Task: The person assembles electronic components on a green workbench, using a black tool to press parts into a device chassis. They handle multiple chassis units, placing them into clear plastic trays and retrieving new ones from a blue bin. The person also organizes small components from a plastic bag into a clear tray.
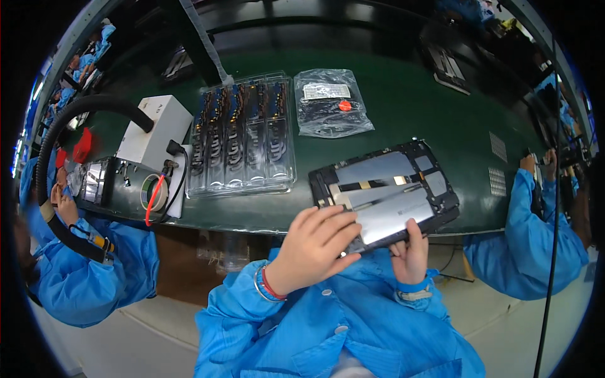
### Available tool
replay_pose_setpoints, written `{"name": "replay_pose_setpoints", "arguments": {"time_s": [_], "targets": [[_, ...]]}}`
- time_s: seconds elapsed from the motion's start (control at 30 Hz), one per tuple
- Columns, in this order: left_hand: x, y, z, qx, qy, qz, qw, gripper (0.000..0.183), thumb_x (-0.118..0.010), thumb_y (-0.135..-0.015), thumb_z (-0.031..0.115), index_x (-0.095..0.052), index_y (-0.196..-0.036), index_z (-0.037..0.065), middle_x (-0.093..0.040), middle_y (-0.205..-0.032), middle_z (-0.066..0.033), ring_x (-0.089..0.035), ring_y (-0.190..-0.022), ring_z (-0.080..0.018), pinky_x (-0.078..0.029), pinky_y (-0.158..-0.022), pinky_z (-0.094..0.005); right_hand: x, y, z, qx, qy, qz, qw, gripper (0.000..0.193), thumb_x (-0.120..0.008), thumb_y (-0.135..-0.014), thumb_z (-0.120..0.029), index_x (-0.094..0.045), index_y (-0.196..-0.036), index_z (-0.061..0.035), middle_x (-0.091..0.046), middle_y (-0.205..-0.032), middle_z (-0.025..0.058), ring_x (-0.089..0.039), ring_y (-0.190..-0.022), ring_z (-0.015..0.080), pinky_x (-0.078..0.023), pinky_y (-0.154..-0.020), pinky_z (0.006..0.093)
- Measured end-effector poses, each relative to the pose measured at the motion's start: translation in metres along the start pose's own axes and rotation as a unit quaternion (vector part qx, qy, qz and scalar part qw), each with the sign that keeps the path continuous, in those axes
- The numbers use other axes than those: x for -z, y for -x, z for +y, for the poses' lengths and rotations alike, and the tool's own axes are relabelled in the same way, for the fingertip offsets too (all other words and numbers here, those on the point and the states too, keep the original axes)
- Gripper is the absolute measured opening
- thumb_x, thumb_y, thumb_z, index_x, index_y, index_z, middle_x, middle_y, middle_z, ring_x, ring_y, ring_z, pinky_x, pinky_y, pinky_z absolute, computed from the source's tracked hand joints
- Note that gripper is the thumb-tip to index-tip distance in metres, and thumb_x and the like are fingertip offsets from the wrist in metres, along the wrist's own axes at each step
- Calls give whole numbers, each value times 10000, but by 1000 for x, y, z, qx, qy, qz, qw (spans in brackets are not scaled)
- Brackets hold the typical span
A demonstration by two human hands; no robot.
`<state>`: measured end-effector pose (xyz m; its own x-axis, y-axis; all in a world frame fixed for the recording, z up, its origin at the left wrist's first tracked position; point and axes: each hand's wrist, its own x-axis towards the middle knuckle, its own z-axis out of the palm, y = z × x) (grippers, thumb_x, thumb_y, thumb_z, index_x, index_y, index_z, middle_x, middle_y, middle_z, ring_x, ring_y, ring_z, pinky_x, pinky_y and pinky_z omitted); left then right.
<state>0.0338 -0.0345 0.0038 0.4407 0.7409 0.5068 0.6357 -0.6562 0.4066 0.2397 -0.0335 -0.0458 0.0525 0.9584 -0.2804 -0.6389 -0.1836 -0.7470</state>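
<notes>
An opened tablet (378,218), its back off, shows silver plates and a black frame. It lies tilted at the table's near edge, in front of my chest. My right hand (409,253) grips its near right edge, thumb on top and fingers curled beneath. Across the tablet's near left corner lies my left hand (315,246), its fingers stretched out flat and touching the surface. Beyond the tablet rests a clear plastic bag (331,120) with a white label and a red round sticker. Left of it, a clear tray (283,179) holds rows of dark flex cables.
A white box (165,123) with a black hose (69,113) stands left, beside a tape roll (153,195). Co-workers in blue sleeves sit at left (88,277) and right (520,252). Small label sheets (497,181) and another device (447,68) lie on the right.
</notes>
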Motion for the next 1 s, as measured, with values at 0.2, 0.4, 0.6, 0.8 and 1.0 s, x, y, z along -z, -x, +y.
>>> {"name": "replay_pose_setpoints", "arguments": {"time_s": [0.2,0.4,0.6,0.8,1.0], "targets": [[-31,13,-33,-18,-79,4,997,294,-660,-662,187,-588,-931,92,-573,-996,-18,-532,-967,-206,-436,-771,-335,16,-16,6,-191,16,-132,972,208,-399,-925,-222,-508,-903,-46,-567,-762,50,-292,-412,49,-265,-422,208],[-28,18,-47,-19,-69,-32,997,252,-655,-668,188,-585,-893,96,-576,-974,-25,-538,-939,-204,-432,-771,-337,7,-23,-52,-127,215,-247,936,483,-301,-932,-386,-548,-1002,23,-609,-911,145,-340,-470,65,-306,-450,213],[1,-42,-63,42,-64,-82,994,350,-658,-682,290,-576,-907,34,-579,-904,-72,-547,-819,-239,-413,-734,-335,-74,-90,-72,188,391,-253,865,402,-374,-925,-323,-583,-846,11,-469,-623,14,-395,-507,56,-301,-449,196],[-35,-83,-101,108,-200,-57,972,407,-616,-725,349,-587,-928,-3,-566,-963,-86,-522,-900,-225,-392,-741,-355,-109,-172,-28,75,491,-289,818,172,-615,-787,-91,-572,-912,19,-582,-719,46,-565,-613,80,-469,-557,206],[-48,-81,-111,154,-187,-36,969,418,-588,-742,412,-621,-850,9,-527,-1080,-142,-451,-1036,-264,-343,-819,-453,-89,-197,-18,144,494,-285,809,201,-609,-781,-54,-599,-970,15,-616,-845,80,-598,-782,128,-488,-711,235]]}}
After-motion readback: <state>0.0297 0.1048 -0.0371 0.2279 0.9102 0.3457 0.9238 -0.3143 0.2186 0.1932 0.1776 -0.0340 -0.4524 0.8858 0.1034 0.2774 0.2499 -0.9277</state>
